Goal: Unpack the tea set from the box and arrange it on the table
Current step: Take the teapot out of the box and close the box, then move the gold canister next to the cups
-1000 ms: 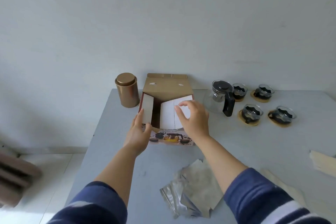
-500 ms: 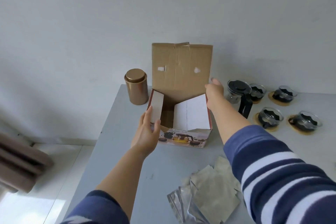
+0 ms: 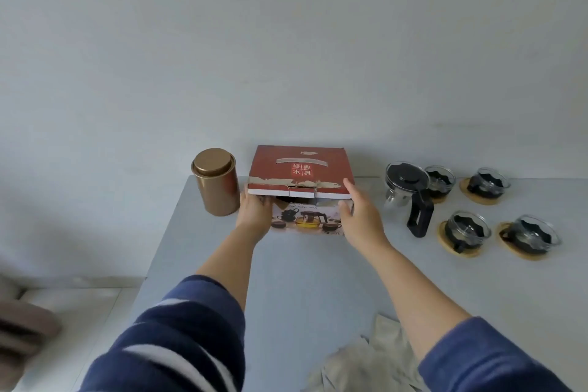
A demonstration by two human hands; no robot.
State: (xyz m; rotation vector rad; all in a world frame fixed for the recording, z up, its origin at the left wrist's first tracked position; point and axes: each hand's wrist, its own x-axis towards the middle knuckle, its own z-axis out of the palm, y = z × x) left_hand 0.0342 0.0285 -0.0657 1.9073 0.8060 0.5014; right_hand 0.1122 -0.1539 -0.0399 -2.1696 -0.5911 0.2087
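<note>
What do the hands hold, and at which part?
The box: left hand at its left front corner, fingers hidden under the lid; right hand flat against its right front corner.

The person wears a dark navy top. The left sleeve (image 3: 178, 337), nearer the camera than the box (image 3: 299, 169), carries broad pale stripes across it and ends partway along the forearm. The right sleeve (image 3: 486, 360), also nearer than the box, shows plain navy at its cuff. Beyond both cuffs, toward the box, the forearms are uncovered.
</note>
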